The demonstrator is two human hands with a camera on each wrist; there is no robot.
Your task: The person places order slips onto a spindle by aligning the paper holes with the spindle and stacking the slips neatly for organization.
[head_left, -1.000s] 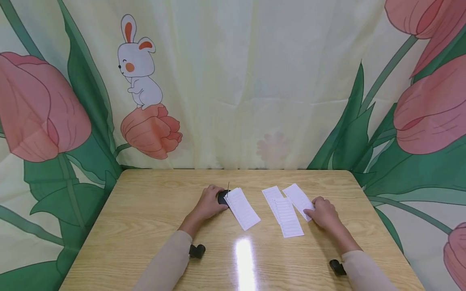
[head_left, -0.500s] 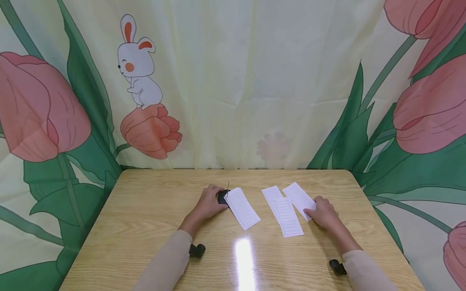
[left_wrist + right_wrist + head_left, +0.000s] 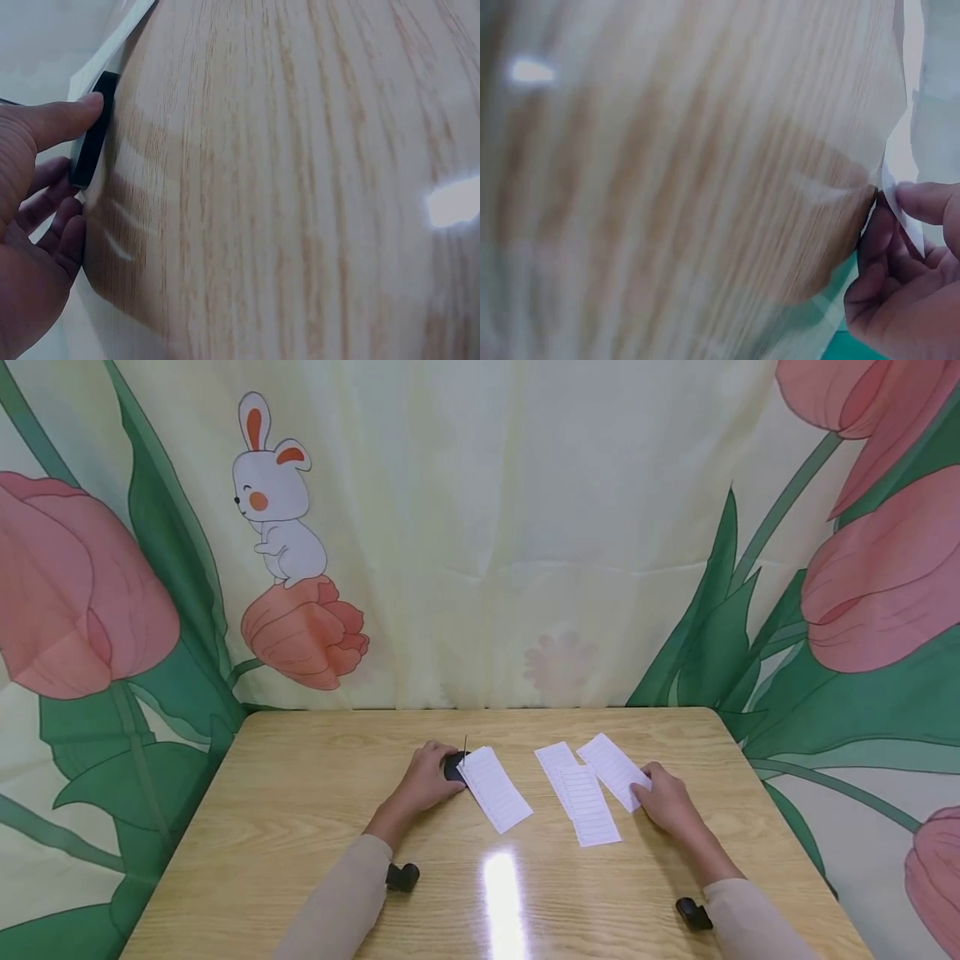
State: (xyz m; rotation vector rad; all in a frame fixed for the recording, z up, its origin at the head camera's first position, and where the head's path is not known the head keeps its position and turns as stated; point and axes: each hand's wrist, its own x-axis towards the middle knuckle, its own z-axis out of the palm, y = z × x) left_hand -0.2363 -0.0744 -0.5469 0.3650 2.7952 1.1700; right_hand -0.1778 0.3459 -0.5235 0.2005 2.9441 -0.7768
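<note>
My left hand grips the round black base of a bill spike, thumb on its rim in the left wrist view. Its thin metal pin stands upright at the upper left corner of a small stack of printed white slips, which fans out to the right. My right hand pinches the right edge of another lined paper slip between thumb and fingers. In the right wrist view that slip bends up from the table. Two further slips lie overlapping just left of it.
A light wood-grain table carries everything, with a bright light reflection near its front. Behind its far edge hangs a curtain printed with tulips and a rabbit. Black wrist cameras sit at both sleeves.
The slip under my right hand has shifted slightly, with the thumb now further onto its edge. The left hand keeps its grip on the base. The head view has turned a little.
</note>
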